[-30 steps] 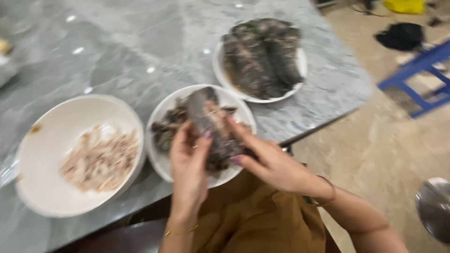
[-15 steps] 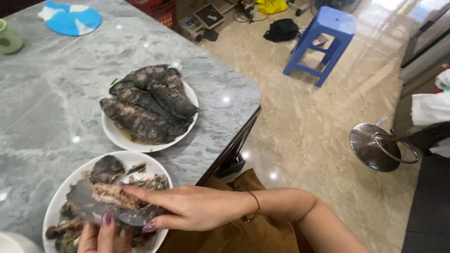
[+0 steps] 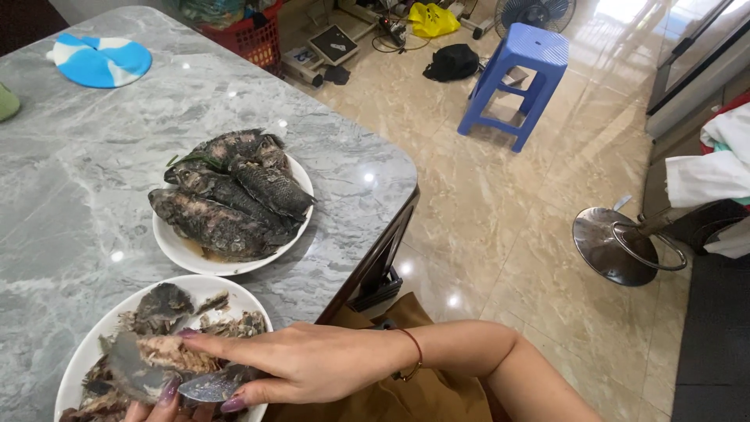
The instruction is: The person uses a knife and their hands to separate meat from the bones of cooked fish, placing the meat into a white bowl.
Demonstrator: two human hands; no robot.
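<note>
Far left, a blue and white round mat [image 3: 100,60] is lying on the grey marble desk [image 3: 70,187], well apart from the food. Lower left, a white plate [image 3: 74,369] is holding torn fish skin, bones and scraps, so some fish is already picked apart. The left hand [image 3: 160,406] is only peeking in at the bottom edge, fingertips touching the fish piece [image 3: 156,363] from below; whether it is gripping is not clear, so cannot tell. The right hand [image 3: 301,361] is reaching in from the right over that plate, fingers closed narrow around the same dark fish piece, index finger lying along the pale flesh on top, thumb pinching a flap of skin underneath. The piece is sitting over the near plate, partly opened, flesh showing. Just beyond, a second white plate [image 3: 176,252] is carrying a pile of whole cooked fish [image 3: 226,195], skins intact, untouched, so most of the work is looking left to do. Right of the desk, on the tiled floor [image 3: 508,203], a blue plastic stool [image 3: 519,70] is standing, and a round chrome chair base [image 3: 617,246] is sitting near the right edge.
</note>
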